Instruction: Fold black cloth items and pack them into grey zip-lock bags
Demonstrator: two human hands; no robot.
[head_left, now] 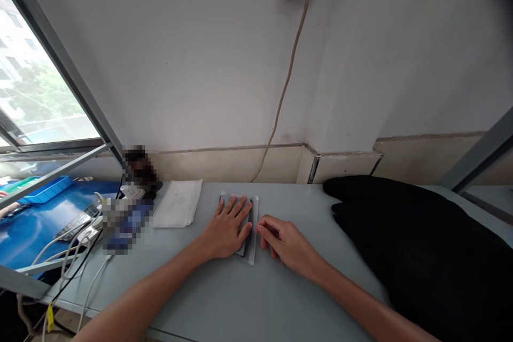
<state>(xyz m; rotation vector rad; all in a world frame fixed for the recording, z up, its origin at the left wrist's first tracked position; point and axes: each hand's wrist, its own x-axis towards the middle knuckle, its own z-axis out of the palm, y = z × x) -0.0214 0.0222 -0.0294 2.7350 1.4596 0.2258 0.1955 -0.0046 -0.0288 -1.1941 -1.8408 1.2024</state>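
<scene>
My left hand (229, 227) lies flat with its fingers spread over a dark, flat item (242, 249) inside a clear plastic bag (250, 253). Most of the item is hidden beneath the palm. Just right of the bag's edge is my right hand (284, 238), its fingers curled and the thumb close to the index finger. Whether those fingertips pinch anything small cannot be made out.
A stack of white plastic bags (178, 204) lies to the left on the grey table (272, 299). Cables (94, 272) and pixelated items stand farther left, near a blue table (24, 235). Black cloth (420, 240) covers the right side. A power cord (289, 69) hangs down the wall.
</scene>
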